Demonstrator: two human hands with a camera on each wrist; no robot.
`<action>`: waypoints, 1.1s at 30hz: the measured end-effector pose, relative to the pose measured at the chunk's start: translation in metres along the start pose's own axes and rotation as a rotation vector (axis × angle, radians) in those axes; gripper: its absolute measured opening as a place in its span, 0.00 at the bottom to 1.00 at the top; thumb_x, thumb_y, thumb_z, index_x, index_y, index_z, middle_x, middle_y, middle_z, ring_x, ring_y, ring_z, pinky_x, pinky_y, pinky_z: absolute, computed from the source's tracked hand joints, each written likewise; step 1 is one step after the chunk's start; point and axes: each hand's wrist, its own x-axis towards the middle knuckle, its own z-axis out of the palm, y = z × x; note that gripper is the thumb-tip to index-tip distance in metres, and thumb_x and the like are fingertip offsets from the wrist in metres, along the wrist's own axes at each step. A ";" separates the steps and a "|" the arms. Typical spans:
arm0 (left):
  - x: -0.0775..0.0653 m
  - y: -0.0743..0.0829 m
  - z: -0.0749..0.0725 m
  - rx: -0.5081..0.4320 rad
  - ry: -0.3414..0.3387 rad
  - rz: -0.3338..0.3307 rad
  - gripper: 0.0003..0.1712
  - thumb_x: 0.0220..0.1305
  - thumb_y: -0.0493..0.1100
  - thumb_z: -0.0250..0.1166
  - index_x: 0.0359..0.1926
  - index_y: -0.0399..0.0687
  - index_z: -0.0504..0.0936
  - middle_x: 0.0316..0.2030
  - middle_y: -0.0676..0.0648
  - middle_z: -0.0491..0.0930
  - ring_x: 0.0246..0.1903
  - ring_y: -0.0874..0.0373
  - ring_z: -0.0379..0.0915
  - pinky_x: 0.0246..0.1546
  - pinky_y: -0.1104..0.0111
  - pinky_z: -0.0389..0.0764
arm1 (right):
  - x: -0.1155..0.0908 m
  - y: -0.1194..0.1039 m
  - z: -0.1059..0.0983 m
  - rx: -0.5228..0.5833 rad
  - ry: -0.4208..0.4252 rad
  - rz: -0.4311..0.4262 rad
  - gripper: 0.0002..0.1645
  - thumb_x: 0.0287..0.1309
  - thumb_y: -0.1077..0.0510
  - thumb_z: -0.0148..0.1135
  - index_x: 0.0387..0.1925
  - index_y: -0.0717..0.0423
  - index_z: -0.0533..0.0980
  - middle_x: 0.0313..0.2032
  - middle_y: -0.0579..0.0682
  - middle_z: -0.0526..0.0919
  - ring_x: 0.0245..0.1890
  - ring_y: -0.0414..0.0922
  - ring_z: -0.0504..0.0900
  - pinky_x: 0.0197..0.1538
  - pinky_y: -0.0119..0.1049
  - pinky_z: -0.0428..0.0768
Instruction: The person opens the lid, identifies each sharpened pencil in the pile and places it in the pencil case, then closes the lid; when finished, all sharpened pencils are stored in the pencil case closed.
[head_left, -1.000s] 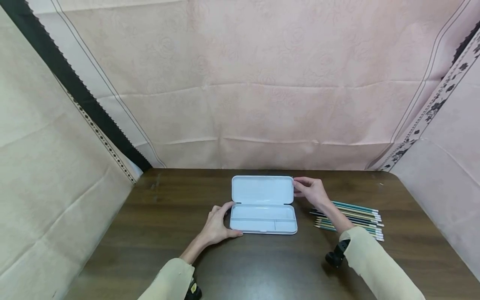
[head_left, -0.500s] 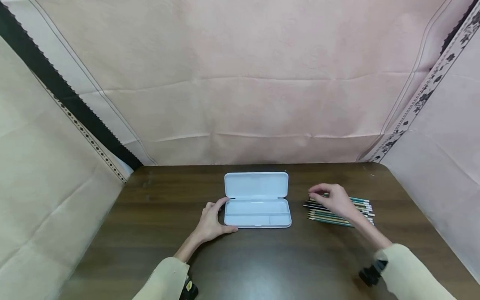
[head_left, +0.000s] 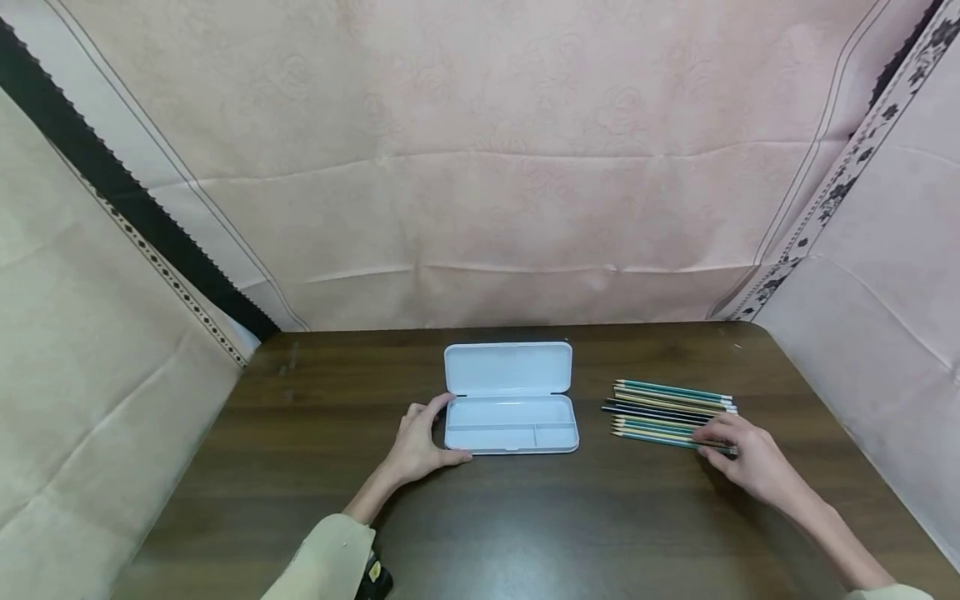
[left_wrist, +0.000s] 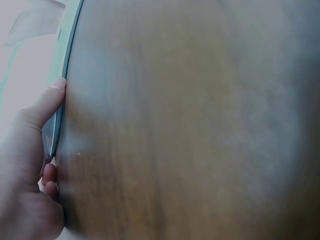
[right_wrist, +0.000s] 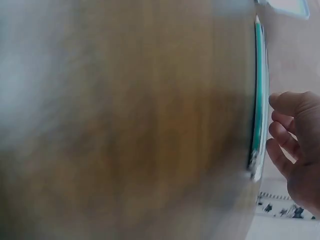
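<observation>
A light blue pencil case (head_left: 512,411) lies on the table with its lid (head_left: 508,367) folded back, its shallow tray divided into compartments. My left hand (head_left: 415,447) holds the case by its left end, thumb at the front edge and index finger by the hinge. The left wrist view has my thumb (left_wrist: 49,100) against the rim. To the right is a row of several pencils (head_left: 652,411), green, black and yellowish, white ends rightward. My right hand (head_left: 750,460) hovers at those ends, its fingers (right_wrist: 284,137) slightly bent and apart from the green pencil (right_wrist: 258,90).
The dark brown wooden table (head_left: 510,525) carries the case and the pencils. Pale cloth (head_left: 480,192) hangs behind the table's far edge and along both sides. A black camera (head_left: 374,577) is strapped at my left wrist.
My right hand has left the lid's right edge, passed over the pencils and moved right and nearer to their white ends. The left hand stays on the case. The head view shifted slightly.
</observation>
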 end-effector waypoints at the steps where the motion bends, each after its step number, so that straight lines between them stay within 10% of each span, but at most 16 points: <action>1: 0.000 0.000 0.000 0.001 0.000 0.000 0.55 0.42 0.59 0.83 0.70 0.55 0.68 0.53 0.46 0.73 0.52 0.50 0.62 0.48 0.53 0.69 | -0.004 0.002 0.000 -0.008 0.007 0.005 0.23 0.34 0.74 0.79 0.32 0.50 0.84 0.35 0.43 0.81 0.34 0.43 0.80 0.35 0.28 0.74; 33: 0.001 -0.001 0.001 -0.005 0.001 0.001 0.55 0.41 0.59 0.83 0.70 0.55 0.68 0.53 0.45 0.73 0.52 0.50 0.63 0.49 0.52 0.69 | -0.020 0.019 -0.002 -0.132 -0.020 -0.032 0.23 0.32 0.74 0.77 0.32 0.50 0.84 0.34 0.44 0.80 0.34 0.47 0.78 0.35 0.39 0.75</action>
